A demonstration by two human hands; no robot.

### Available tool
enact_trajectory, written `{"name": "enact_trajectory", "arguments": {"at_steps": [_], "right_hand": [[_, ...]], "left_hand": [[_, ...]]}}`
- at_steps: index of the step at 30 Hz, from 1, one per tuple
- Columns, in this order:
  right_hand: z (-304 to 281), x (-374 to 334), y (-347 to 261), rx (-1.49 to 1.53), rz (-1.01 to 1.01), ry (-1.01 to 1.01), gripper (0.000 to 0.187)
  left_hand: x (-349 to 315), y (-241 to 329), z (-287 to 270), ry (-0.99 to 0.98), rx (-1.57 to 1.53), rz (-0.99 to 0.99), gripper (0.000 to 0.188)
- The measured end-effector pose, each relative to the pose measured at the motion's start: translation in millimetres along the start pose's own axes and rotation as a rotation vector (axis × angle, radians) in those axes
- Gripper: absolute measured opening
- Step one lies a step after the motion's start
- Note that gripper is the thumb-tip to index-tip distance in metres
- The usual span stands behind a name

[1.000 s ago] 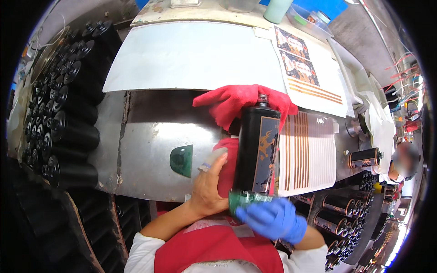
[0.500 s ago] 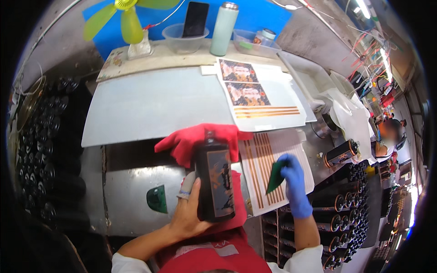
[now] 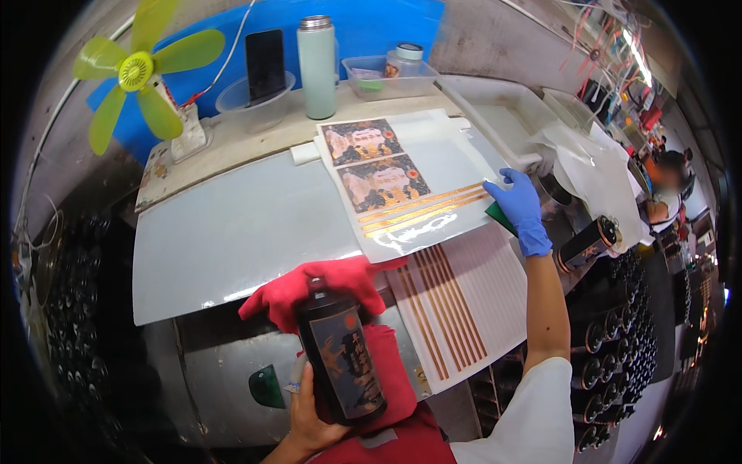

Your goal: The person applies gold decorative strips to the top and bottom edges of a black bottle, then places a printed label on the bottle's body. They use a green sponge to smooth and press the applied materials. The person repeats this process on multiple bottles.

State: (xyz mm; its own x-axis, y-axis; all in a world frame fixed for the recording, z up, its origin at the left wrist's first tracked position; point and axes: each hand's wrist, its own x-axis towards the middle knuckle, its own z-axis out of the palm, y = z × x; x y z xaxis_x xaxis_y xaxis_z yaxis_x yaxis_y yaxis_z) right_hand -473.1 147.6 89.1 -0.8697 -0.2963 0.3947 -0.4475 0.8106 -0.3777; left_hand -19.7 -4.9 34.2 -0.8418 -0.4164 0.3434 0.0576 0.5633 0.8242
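Observation:
My left hand (image 3: 311, 414) is closed round the lower side of a black bottle (image 3: 315, 334), which leans back on red cloth with its dark, gold-patterned label facing up. A bandage or finger cover wraps one finger of this hand. My right hand (image 3: 519, 207), in a blue glove, keeps a green scraper (image 3: 502, 217) tucked under its fingers. Its thumb and forefinger reach the right end of the gold strips (image 3: 433, 207) on a glossy decal sheet (image 3: 456, 158). Whether they pinch a strip I cannot tell. Two printed labels (image 3: 384, 184) lie on that sheet.
A second green scraper (image 3: 267, 387) lies on the metal table. White paper with brown-gold strips (image 3: 452, 309) sits right of the red cloth (image 3: 270, 298). A fan (image 3: 135, 71), a flask (image 3: 317, 69) and tubs line the back. Another black bottle (image 3: 587, 243) and racked bottles stand right.
My right hand has moved from above the striped paper, up and away to the decal sheet's gold strips, scraper still held. My left hand keeps the bottle. The view has shifted.

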Motion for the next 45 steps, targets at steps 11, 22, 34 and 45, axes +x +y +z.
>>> {"name": "enact_trajectory", "arguments": {"at_steps": [11, 22, 34, 45], "right_hand": [[-19, -98, -40, 0.064, -0.383, -0.097, 0.037], [-42, -115, -40, 0.058, -0.37, 0.061, 0.01], [-98, -166, 24, -0.08, -0.156, -0.656, 0.042], [16, -113, -70, 1.054, 0.353, -0.796, 0.021]], "left_hand": [[-8, -18, 15, 0.038, -0.122, 0.012, 0.109], [-14, -22, 16, 0.049, -0.03, -0.008, 0.109], [-8, -12, 12, 0.07, -0.01, -0.006, 0.105], [-6, 4, 4, 0.035, 0.023, -0.013, 0.102]]}}
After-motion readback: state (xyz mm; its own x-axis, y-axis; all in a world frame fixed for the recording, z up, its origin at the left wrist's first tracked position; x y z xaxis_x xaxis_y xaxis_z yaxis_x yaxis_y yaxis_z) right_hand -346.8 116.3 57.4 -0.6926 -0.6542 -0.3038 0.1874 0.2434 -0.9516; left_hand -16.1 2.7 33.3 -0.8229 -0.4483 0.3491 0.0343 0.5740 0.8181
